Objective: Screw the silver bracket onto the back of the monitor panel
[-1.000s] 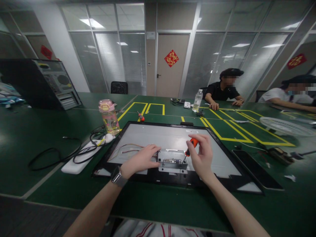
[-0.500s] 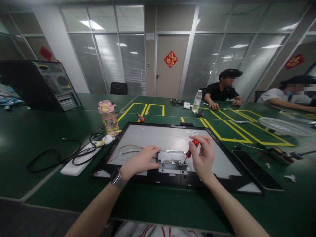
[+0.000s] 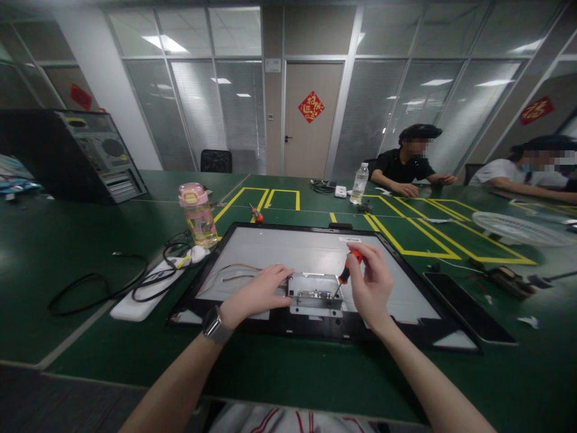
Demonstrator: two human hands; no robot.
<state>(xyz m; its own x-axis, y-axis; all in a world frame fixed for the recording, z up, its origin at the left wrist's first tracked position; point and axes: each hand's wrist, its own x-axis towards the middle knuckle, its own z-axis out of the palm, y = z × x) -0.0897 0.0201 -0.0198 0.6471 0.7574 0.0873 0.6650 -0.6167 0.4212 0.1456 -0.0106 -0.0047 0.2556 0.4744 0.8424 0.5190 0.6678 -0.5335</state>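
A flat display panel (image 3: 279, 246) with a black frame lies back side up on the green table. Across its near part sits a metal bracket (image 3: 315, 279) with a row of connectors. My left hand (image 3: 259, 291) grips the bracket's left end between thumb and fingers, partly covering the thin wires (image 3: 234, 267) there. In my right hand (image 3: 372, 282) is a red and black screwdriver (image 3: 345, 272), held near the top of its handle by thumb and fingertips. Its shaft slants down to the bracket's right end; the exact contact of the tip is too small to tell.
Left of the panel are a pink-lidded bottle (image 3: 198, 216), a white power strip (image 3: 148, 291) and black cables (image 3: 97, 278). A dark slab-like device (image 3: 469, 307) lies to the right. Beyond stand a computer case (image 3: 67, 156) and a water bottle (image 3: 359, 183). Two people sit at far right.
My right hand has turned slightly around the screwdriver handle and shifted a little right. My left hand stays on the bracket. One seated person's hands have moved.
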